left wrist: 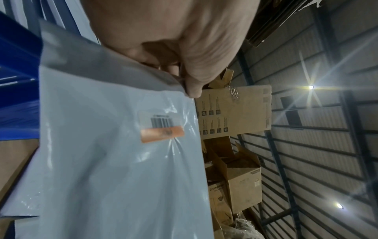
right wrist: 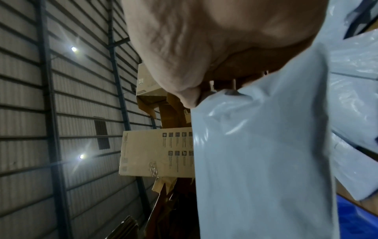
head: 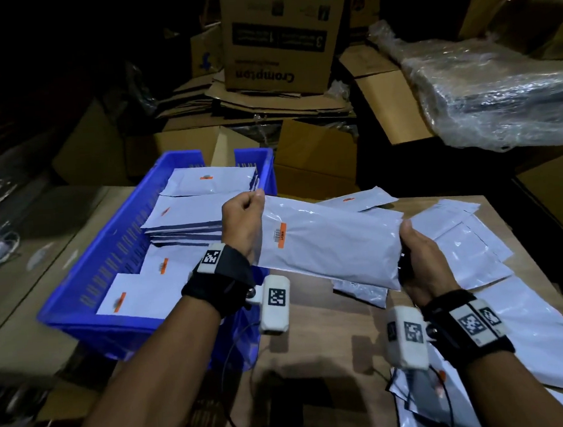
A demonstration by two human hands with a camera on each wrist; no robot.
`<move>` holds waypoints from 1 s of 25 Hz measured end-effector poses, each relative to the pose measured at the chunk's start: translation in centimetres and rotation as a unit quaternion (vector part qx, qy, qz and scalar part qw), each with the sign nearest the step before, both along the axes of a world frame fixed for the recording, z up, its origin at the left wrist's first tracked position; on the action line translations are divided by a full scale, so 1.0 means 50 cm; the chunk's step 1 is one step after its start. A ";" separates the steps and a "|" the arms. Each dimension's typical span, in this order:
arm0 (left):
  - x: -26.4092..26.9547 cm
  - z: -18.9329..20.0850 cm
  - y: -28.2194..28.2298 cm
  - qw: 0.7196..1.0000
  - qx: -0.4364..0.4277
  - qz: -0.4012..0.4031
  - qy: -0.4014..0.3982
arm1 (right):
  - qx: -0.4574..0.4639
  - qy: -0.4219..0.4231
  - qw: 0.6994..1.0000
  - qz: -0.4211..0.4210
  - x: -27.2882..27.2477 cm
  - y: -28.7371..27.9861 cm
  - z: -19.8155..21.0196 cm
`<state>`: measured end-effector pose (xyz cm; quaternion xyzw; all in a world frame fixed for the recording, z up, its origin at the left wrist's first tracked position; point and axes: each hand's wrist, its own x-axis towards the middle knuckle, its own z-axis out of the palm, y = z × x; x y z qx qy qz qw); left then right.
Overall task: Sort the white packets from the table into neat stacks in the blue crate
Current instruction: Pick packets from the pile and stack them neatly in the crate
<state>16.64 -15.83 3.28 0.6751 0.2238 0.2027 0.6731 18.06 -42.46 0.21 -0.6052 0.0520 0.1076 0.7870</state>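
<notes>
While held up over the gap between crate and table, packet spans both hands: left hand pinches far-left corner w/ thumb and curled fingers, right hand grips near-right end, thumb on top, fingers underneath. Orange-and-barcode label faces up, near left hand. Inside crate: tall stack mid-crate, top sheet roughly level w/ rim; another stack at far end; lower packets at near end, some bare room beside them along left wall. Crate's right wall mostly hidden behind left arm. On table, loose packets fanned out right of right hand, overlapping, some hanging past right edge; one directly under held packet. Bare wood toward near-centre of table. Boxes piled behind, well apart from hands; wrapped bundle upper right. Left wrist view adds: thumb clamped right at packet's top seam, barcode lines on label legible as bars, text blurred; blue crate wall at left. Right wrist view adds: thumb tip denting packet's glossy corner, loose packets behind at right; fingers hidden there.
</notes>
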 end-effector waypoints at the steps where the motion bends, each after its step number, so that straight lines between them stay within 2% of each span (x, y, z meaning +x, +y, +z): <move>1: -0.002 0.003 0.002 1.000 0.004 0.013 0.002 | 0.013 0.005 1.000 0.018 -0.002 0.003 0.001; 6: -0.033 0.026 0.028 0.994 0.071 0.086 0.016 | -0.003 -0.045 0.988 0.150 -0.020 0.012 0.005; 11: -0.099 0.040 0.072 0.959 0.227 0.139 0.100 | -0.014 -0.046 0.979 0.199 -0.029 0.041 0.034; 14: -0.157 0.048 0.110 0.934 0.279 0.154 0.162 | -0.016 -0.024 0.977 0.212 -0.030 0.079 0.046; 16: -0.194 0.046 0.154 0.928 0.289 0.145 0.185 | -0.014 0.003 0.977 0.211 -0.027 0.114 0.056; 19: -0.247 0.041 0.245 0.917 0.293 0.118 0.244 | -0.032 0.024 0.975 0.216 -0.022 0.189 0.086; 22: -0.291 0.040 0.340 0.843 0.418 0.044 0.337 | -0.052 0.053 0.973 0.219 -0.020 0.299 0.120; 25: -0.320 0.013 0.414 0.797 0.482 -0.131 0.340 | -0.107 0.091 0.964 0.226 -0.014 0.433 0.133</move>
